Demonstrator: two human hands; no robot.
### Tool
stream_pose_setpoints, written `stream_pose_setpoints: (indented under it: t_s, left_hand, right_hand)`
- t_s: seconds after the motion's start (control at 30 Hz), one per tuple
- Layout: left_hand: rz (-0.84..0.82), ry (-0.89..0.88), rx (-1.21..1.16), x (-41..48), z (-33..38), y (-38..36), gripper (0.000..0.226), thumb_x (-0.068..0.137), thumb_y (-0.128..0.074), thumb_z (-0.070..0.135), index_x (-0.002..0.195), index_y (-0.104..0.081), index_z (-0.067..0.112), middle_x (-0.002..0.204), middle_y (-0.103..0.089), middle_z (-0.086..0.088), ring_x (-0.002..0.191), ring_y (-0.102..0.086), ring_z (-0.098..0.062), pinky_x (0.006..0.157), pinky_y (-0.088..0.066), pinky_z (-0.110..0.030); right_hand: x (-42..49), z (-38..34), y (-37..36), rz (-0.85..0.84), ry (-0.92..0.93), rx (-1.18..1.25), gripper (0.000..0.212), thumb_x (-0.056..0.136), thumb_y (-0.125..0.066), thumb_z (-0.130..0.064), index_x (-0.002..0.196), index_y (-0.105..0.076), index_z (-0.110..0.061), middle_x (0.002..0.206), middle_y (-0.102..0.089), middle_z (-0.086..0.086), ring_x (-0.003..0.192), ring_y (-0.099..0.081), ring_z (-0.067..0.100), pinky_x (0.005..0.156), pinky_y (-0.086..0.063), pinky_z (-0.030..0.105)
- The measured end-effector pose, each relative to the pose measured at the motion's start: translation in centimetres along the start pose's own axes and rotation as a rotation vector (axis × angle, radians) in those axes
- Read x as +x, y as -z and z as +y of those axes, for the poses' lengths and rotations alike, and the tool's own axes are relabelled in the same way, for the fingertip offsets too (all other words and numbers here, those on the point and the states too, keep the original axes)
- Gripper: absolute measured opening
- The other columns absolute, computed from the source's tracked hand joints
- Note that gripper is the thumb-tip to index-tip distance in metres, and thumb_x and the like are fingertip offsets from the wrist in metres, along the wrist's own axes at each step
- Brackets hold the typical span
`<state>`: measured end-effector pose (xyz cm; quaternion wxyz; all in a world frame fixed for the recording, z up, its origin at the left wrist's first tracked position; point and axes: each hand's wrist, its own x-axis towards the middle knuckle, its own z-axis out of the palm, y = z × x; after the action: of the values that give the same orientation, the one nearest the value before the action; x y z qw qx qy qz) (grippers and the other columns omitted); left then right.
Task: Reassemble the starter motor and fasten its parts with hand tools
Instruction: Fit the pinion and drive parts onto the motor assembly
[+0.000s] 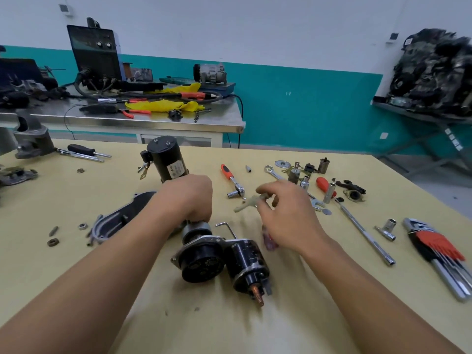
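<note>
Starter motor [167, 159] lies mid-table, its waist wrapped by the curled fingers of the left hand [187, 198]. At its 3 o'clock, the right hand [288, 218] pinches a blurred pale part [245, 203], with the ratchet [233, 180] just beyond at 12 o'clock. Open table [76, 264] spreads toward 8 o'clock.

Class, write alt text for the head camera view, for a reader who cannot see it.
A person's left hand grips a black starter motor on a yellow table, while the right hand pinches a small pale part, blurred. A ratchet and a hex key set lie to the right.
</note>
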<state>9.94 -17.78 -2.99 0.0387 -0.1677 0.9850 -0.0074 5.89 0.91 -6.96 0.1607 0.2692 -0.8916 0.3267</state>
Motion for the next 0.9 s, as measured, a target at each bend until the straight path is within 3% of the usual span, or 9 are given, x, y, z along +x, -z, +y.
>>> stream_pose_setpoints:
  t_s: [0.1, 0.2, 0.37, 0.5, 0.6, 0.7, 0.8, 0.9]
  left_hand:
    - [0.131, -0.015, -0.098, 0.0, 0.3, -0.8, 0.029, 0.075, -0.08, 0.025, 0.093, -0.06, 0.016, 0.091, -0.064, -0.003, 0.079, -0.061, -0.024, 0.068, -0.053, -0.036]
    - [0.257, -0.068, -0.296, 0.5, 0.2, -1.8, 0.04, 0.076, -0.081, 0.024, 0.113, -0.067, 0.017, 0.105, -0.069, -0.006, 0.093, -0.065, -0.025, 0.08, -0.056, -0.037]
    - [0.404, -0.172, -0.867, -0.5, -0.5, -2.4, 0.043, 0.073, -0.083, 0.007, 0.11, -0.069, 0.023, 0.093, -0.071, 0.007, 0.082, -0.069, -0.012, 0.079, -0.056, -0.028]
    - [0.332, -0.36, -1.275, -1.8, -0.1, -1.5, 0.053, 0.075, -0.078, -0.007, 0.117, -0.064, 0.021, 0.099, -0.075, -0.002, 0.087, -0.075, -0.017, 0.077, -0.061, -0.029]
    - [0.226, -0.472, -1.29, -2.7, 0.6, -1.3, 0.052, 0.077, -0.076, 0.003, 0.124, -0.063, 0.022, 0.101, -0.077, 0.001, 0.093, -0.074, -0.015, 0.084, -0.059, -0.032]
    - [0.188, -0.496, -1.178, -3.0, 0.5, -1.0, 0.047, 0.086, -0.072, 0.004, 0.127, -0.06, 0.024, 0.096, -0.077, 0.002, 0.086, -0.068, -0.01, 0.089, -0.055, -0.046]
    - [0.075, -0.545, -1.128, -3.4, -0.2, -0.6, 0.046, 0.092, -0.069, 0.014, 0.132, -0.053, 0.028, 0.096, -0.076, -0.005, 0.09, -0.066, -0.023, 0.096, -0.049, -0.056]
    - [0.02, -0.575, -1.081, -3.9, -0.5, -0.6, 0.049, 0.092, -0.066, 0.022, 0.137, -0.047, 0.027, 0.11, -0.075, 0.0, 0.11, -0.065, -0.024, 0.103, -0.045, -0.055]
  right_hand:
    - [-0.1, -0.6, 0.1, 0.152, 0.046, 0.225, 0.034, 0.088, -0.07, -0.027, 0.121, -0.069, -0.02, 0.1, -0.066, -0.012, 0.088, -0.061, 0.0, 0.077, -0.051, 0.018]
    - [-0.5, -1.1, -0.2, 0.161, -0.023, 0.461, 0.037, 0.084, -0.076, -0.021, 0.119, -0.067, -0.023, 0.093, -0.067, -0.016, 0.089, -0.065, -0.003, 0.071, -0.054, 0.014]
    - [-0.4, -1.1, -0.3, 0.138, -0.101, 0.867, 0.041, 0.081, -0.08, -0.007, 0.115, -0.065, -0.022, 0.086, -0.071, -0.003, 0.078, -0.072, 0.01, 0.07, -0.057, 0.021]
    - [-0.4, -0.9, -0.1, 0.097, -0.045, 0.867, 0.048, 0.08, -0.081, -0.009, 0.123, -0.061, -0.021, 0.094, -0.075, -0.005, 0.082, -0.074, 0.016, 0.073, -0.06, 0.028]
    - [-0.3, -0.7, 0.2, 0.11, 0.011, 0.798, 0.036, 0.082, -0.079, -0.012, 0.113, -0.066, -0.029, 0.096, -0.076, -0.013, 0.09, -0.073, 0.012, 0.08, -0.06, 0.036]
    - [-0.1, -0.2, 0.5, 0.098, 0.03, 0.815, 0.033, 0.083, -0.078, -0.009, 0.106, -0.068, -0.031, 0.1, -0.077, -0.01, 0.099, -0.072, 0.009, 0.085, -0.057, 0.036]
    - [0.2, -0.1, 1.0, 0.033, 0.053, 0.898, 0.036, 0.085, -0.074, -0.005, 0.112, -0.066, -0.028, 0.103, -0.077, -0.005, 0.102, -0.072, 0.012, 0.084, -0.056, 0.024]
    - [0.3, 0.1, 1.6, -0.057, 0.083, 0.854, 0.047, 0.087, -0.073, -0.008, 0.125, -0.059, -0.032, 0.108, -0.076, -0.003, 0.107, -0.07, 0.014, 0.094, -0.054, 0.031]
